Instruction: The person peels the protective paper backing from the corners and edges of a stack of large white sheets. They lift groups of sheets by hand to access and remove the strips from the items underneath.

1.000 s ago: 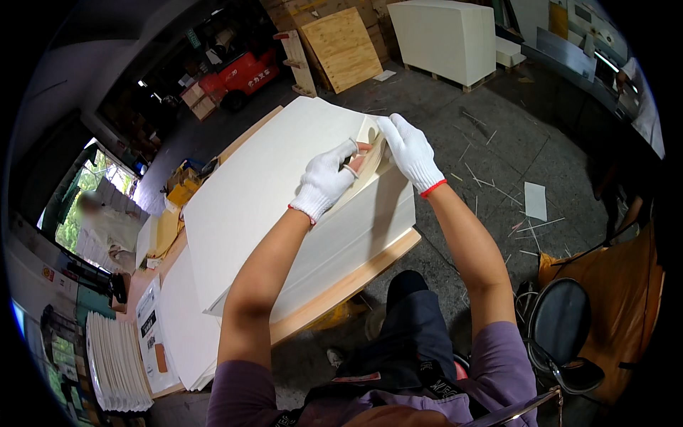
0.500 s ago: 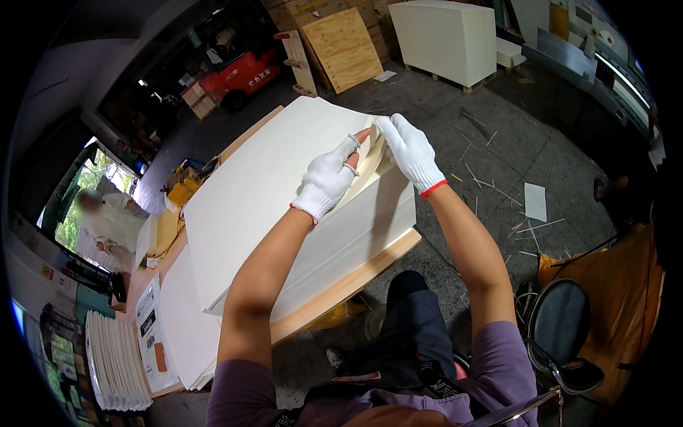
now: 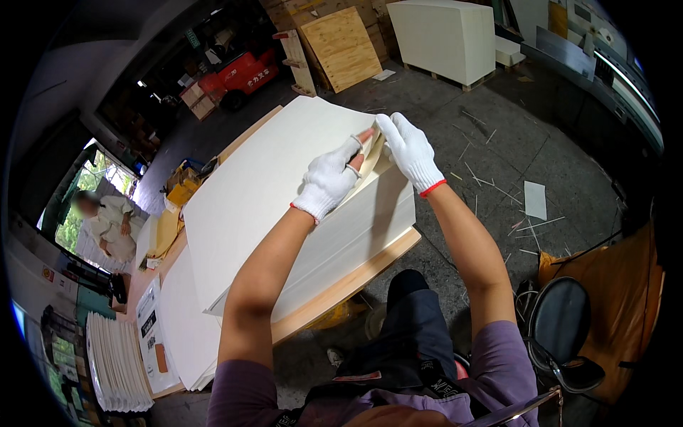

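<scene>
A tall stack of large white paper sheets (image 3: 263,178) stands before me on a wooden pallet (image 3: 341,285). At its right-hand corner, several top sheets are lifted and curve upward, leaving a gap beneath. My left hand (image 3: 329,176), in a white glove with bare thumb and index fingertips, is at the lifted edge. Its thumb and index close on the sheets, and the other fingers are curled. My right hand (image 3: 408,151), in a white glove with a red cuff, is closed round the raised corner, its fingers together. The thumb of that hand is mostly hidden.
Left lie a lower paper stack (image 3: 186,313) and a fanned pile of white sheets (image 3: 117,363). A person (image 3: 114,228) stands beyond the table. Behind are a red forklift (image 3: 238,77), a plywood board (image 3: 341,50) and another paper stack (image 3: 445,43). A black stool (image 3: 562,317) stands right.
My hands stay at the lifted corner, with the gap between the sheets slightly narrower. The person at the far left has shifted, with an arm now bent in front.
</scene>
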`<state>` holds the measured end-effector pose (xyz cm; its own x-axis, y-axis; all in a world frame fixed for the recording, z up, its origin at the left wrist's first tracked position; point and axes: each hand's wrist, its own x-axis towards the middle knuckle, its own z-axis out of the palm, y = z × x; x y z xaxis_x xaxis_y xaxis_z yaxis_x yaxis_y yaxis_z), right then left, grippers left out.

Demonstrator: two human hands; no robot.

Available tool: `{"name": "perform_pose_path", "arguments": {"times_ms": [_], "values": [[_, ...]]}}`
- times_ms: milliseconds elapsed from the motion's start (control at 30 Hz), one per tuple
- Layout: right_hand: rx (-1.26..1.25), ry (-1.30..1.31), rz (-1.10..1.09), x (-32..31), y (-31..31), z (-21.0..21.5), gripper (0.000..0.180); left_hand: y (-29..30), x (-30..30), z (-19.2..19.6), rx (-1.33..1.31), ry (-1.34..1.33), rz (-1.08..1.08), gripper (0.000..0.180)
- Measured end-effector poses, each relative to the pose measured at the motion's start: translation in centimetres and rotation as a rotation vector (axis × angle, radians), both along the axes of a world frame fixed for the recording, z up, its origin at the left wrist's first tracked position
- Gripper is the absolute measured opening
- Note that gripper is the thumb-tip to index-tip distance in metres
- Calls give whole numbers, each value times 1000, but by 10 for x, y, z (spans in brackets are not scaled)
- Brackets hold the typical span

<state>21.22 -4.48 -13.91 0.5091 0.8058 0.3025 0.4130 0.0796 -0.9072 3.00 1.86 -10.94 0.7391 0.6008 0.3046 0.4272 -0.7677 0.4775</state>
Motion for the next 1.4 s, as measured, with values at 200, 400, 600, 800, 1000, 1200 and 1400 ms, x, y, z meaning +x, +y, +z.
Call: {"name": "perform_pose_path", "arguments": {"times_ms": [200,400,600,800,1000,1200,1400], "values": [[35,-2,6,0,1,-2,62,-2,0,1,29,50,-15,40],[-17,37,-6,38,-3,-19,54,-17,3,10,55,61,-72,44],[-68,-944,-9,37,-31,-8,42,-5,2,-2,252,1,-150,39],[-15,-431,-1,30,-17,-13,42,-5,4,-1,182,113,-131,33],[-15,-165,-54,19,-21,-20,50,-3,2,-5,250,43,-180,34],[-171,-342,-91,40,-25,-22,53,-10,2,-11,478,-78,-176,38],[-104,-688,-18,41,-18,-34,50,-8,-1,-16,581,112,-47,37]]}}
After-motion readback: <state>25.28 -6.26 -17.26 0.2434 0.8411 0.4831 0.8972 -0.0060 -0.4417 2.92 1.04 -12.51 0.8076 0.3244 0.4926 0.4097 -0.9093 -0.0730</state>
